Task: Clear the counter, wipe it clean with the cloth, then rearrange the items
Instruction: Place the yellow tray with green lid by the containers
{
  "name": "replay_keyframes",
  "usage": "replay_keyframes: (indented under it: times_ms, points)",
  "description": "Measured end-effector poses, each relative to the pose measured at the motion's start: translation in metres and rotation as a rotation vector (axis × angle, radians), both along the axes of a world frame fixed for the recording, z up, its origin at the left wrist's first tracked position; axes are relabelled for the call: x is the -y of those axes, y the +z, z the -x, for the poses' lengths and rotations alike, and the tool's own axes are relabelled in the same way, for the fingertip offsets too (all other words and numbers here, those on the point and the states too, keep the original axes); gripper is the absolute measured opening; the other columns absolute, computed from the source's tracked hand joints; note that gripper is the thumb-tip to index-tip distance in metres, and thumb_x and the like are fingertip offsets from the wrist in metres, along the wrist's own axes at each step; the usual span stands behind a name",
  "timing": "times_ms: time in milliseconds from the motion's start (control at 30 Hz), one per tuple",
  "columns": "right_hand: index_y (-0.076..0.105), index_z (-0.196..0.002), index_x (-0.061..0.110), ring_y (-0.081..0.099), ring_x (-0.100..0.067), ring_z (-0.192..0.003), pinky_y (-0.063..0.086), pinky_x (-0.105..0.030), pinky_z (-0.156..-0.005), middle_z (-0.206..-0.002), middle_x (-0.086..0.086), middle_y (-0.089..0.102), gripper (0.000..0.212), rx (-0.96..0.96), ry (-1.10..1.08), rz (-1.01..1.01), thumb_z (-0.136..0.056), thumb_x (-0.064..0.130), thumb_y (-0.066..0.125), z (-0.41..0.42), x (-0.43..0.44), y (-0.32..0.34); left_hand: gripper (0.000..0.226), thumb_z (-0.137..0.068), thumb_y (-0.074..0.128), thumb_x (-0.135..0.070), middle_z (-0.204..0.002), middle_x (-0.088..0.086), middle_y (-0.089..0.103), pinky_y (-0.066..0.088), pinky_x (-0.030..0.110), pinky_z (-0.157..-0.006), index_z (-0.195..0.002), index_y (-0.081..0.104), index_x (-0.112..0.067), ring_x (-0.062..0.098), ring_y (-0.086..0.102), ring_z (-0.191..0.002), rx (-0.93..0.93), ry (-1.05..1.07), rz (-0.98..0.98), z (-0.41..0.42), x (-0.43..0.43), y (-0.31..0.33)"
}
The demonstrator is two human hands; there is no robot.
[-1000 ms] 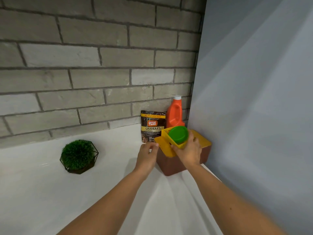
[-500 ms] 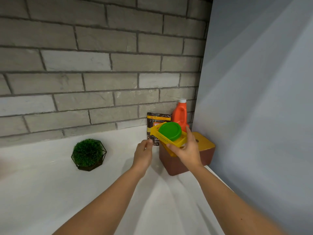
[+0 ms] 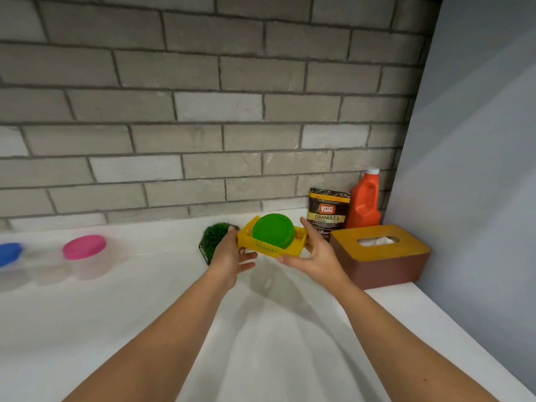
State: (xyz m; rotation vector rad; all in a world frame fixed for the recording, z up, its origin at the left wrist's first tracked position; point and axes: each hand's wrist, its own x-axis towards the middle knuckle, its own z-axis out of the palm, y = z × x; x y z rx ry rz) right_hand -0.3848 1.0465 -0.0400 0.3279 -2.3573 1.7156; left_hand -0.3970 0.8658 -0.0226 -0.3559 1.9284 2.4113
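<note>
Most clearing seems left: the left hand (image 3: 229,256) and right hand (image 3: 316,256) clasp opposite ends of the yellow basket (image 3: 269,250), green lid (image 3: 273,230) inside, just above the counter (image 3: 145,314) near its back edge, where plant (image 3: 214,237), pouch (image 3: 329,211), orange bottle (image 3: 365,204) and tissue box (image 3: 377,256) stand toward the right corner, wiping seemingly unstarted.

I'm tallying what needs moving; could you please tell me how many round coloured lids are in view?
3: a blue lid at the far left edge, a pink lid right of it, and a green lid in the held yellow basket. Others may lie off-frame.
</note>
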Motion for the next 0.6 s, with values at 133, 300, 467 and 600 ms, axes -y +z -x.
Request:
replay_keyframes:
  times_ms: [133,300,467,600]
  points:
    - [0.027,-0.145,0.023,0.048,-0.013,-0.126,0.036,-0.015,-0.1,-0.133,-0.002,0.051,0.1,0.045,0.127,-0.012,-0.064,0.016,0.085,-0.011,0.052,-0.002,0.039,-0.1,0.028,-0.043,-0.087,0.007,0.066,0.051,0.035,-0.066,-0.094,0.059,-0.02,0.027,0.062,-0.081,0.009,0.007,-0.048,-0.019,0.055,0.004]
    - [0.029,-0.143,0.029,0.048,-0.012,-0.122,0.038,-0.02,-0.098,-0.135,0.005,0.046,0.1,0.071,0.265,-0.081,-0.06,0.022,0.086,-0.03,0.127,0.002,0.029,-0.099,0.037,-0.037,-0.086,0.005,0.065,0.049,0.034,-0.064,-0.089,0.061,-0.023,0.021,0.06,-0.076,0.006,0.022,-0.029,-0.05,0.134,0.003]
    - [0.034,-0.141,0.025,0.046,-0.017,-0.125,0.04,-0.035,-0.106,-0.136,-0.002,0.041,0.09,0.102,0.331,-0.152,-0.066,0.013,0.084,-0.054,0.209,-0.001,0.024,-0.098,0.039,-0.034,-0.085,0.0,0.064,0.047,0.029,-0.058,-0.102,0.06,-0.024,0.015,0.058,-0.071,-0.016,0.022,0.063,-0.087,0.219,0.001]
    - [0.032,-0.144,0.021,0.042,-0.017,-0.126,0.038,-0.027,-0.101,-0.132,-0.002,0.038,0.09,0.119,0.366,-0.232,-0.069,0.019,0.082,-0.072,0.271,-0.004,0.032,-0.101,0.031,-0.031,-0.102,0.004,0.062,0.049,0.03,-0.061,-0.123,0.051,-0.02,0.017,0.059,-0.078,-0.022,0.043,0.125,-0.115,0.281,-0.002]
